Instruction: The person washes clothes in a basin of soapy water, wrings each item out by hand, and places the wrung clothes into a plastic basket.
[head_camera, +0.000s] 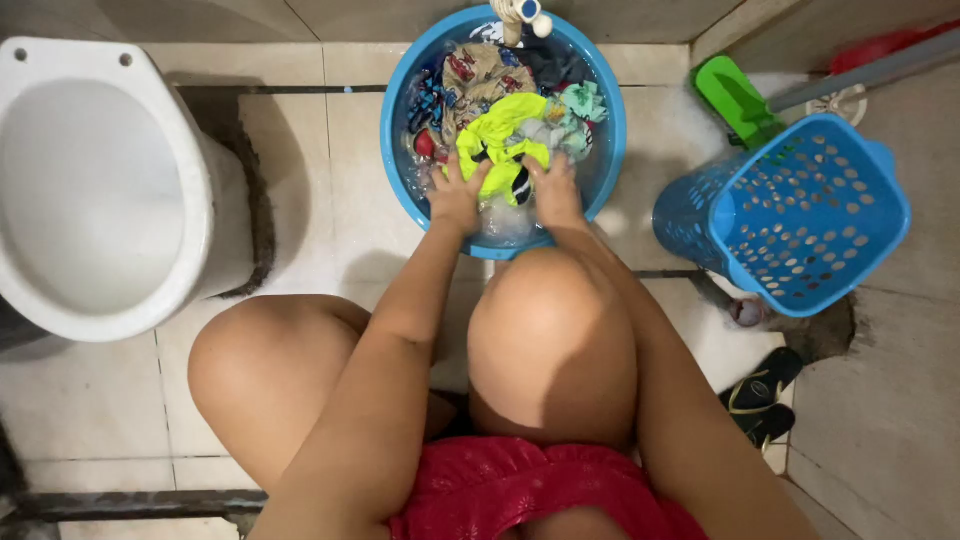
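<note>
A round blue basin (400, 120) stands on the tiled floor, filled with soapy water and several wet clothes. A neon yellow garment (497, 125) lies on top at the near side. My left hand (457, 193) grips its left part, and my right hand (553, 190) grips its right part. Both hands are partly in the foamy water. A patterned cloth (485, 75) and a pale green piece (583, 102) lie behind the yellow one. My knees are bent low in front of the basin.
A white toilet bowl (90, 180) stands at the left. A blue perforated laundry basket (800, 215) leans at the right, with a green brush (738, 100) behind it. A tap (518, 12) hangs above the basin. Dark sandals (762, 395) lie at the lower right.
</note>
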